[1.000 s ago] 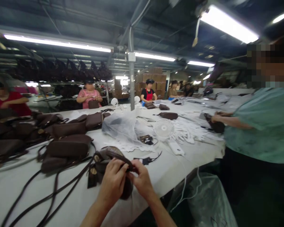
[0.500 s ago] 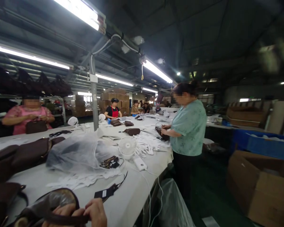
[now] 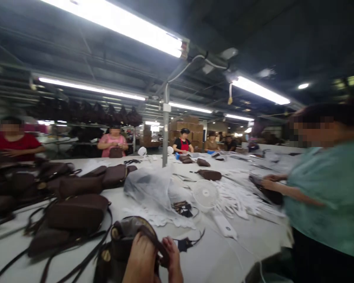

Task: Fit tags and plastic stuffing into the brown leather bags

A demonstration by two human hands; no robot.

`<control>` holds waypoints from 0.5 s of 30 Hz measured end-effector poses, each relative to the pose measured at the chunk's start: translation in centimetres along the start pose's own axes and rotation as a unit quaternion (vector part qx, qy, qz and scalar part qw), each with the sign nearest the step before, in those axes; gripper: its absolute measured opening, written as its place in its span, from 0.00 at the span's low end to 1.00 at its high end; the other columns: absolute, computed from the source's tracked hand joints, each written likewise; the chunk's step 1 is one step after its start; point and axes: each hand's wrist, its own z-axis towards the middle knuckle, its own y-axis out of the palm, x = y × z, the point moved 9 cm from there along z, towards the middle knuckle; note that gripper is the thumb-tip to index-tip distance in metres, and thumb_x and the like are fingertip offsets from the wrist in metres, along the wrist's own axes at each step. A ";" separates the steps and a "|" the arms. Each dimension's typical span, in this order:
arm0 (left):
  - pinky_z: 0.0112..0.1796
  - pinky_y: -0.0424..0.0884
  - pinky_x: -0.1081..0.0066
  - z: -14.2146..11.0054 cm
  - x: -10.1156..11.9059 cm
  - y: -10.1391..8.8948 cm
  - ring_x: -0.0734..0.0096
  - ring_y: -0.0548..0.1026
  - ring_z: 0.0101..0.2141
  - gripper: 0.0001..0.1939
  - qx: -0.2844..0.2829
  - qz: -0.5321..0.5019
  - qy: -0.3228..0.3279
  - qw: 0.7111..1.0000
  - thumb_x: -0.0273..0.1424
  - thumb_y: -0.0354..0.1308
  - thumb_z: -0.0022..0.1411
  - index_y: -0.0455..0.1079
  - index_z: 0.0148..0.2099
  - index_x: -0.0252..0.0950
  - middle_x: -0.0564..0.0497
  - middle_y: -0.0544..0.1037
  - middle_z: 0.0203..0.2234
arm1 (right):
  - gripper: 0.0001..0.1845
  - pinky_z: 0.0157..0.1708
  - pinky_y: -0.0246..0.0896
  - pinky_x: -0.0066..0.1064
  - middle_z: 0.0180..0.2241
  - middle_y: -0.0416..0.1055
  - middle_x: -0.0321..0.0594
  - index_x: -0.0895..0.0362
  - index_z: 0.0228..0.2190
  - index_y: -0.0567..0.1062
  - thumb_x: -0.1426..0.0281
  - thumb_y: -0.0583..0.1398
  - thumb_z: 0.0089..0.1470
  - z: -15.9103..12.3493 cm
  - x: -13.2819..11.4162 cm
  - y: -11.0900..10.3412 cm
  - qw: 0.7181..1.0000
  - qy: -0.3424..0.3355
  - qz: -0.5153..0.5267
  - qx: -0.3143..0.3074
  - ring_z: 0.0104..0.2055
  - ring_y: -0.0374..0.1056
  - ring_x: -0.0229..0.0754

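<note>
A dark brown handbag (image 3: 118, 243) stands with its mouth open at the bottom of the view, its grey lining showing. My left hand (image 3: 141, 255) is closed at the mouth of this bag, with its fingertips hidden by the rim. At the bag's right edge, my right hand (image 3: 172, 255) is closed round the brown rim band. Just beyond my right hand lies a black hang tag (image 3: 184, 244) with a thin cord. To the left, another brown bag (image 3: 76, 214) with long straps rests on the table.
More brown bags (image 3: 20, 182) cover the table's left side. Ahead are a clear plastic bag (image 3: 149, 186), a small white fan (image 3: 206, 193), a white power bank (image 3: 225, 226) and white gloves (image 3: 238, 200). A co-worker in green (image 3: 321, 196) stands at right; others work across the table.
My view has swung left, so the table and co-workers sit further right, and more bags and a person in red appear. Both hands remain at the open handbag.
</note>
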 end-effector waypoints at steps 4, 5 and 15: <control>0.42 0.73 0.59 0.1 -0.8 0.2 0.62 0.79 0.34 0.15 -0.062 -0.040 -0.094 0.993 0.17 0.43 0.60 0.69 0.38 0.37 0.48 0.80 0.30 | 0.19 0.42 0.69 0.36 0.39 0.74 0.43 0.54 0.42 0.71 0.68 0.62 0.45 1.2 -0.5 1.4 0.997 0.012 -0.019 -0.068 0.42 0.72 0.48; 0.42 0.73 0.59 0.0 -0.8 0.3 0.62 0.78 0.33 0.15 -0.079 -0.051 -0.101 0.990 0.17 0.44 0.61 0.69 0.36 0.37 0.48 0.80 0.30 | 0.15 0.38 0.69 0.34 0.35 0.74 0.41 0.54 0.39 0.71 0.68 0.61 0.47 1.4 -0.7 1.6 0.996 0.022 -0.035 -0.077 0.37 0.72 0.45; 0.39 0.70 0.63 -1.4 -7.3 -0.3 0.61 0.75 0.35 0.09 -0.169 -0.066 -0.349 0.920 0.23 0.50 0.62 0.71 0.34 0.36 0.47 0.79 0.31 | 0.04 0.28 0.60 0.28 0.24 0.67 0.33 0.54 0.29 0.68 0.68 0.59 0.52 1.0 -1.9 1.9 0.979 0.010 -0.137 -0.154 0.27 0.63 0.39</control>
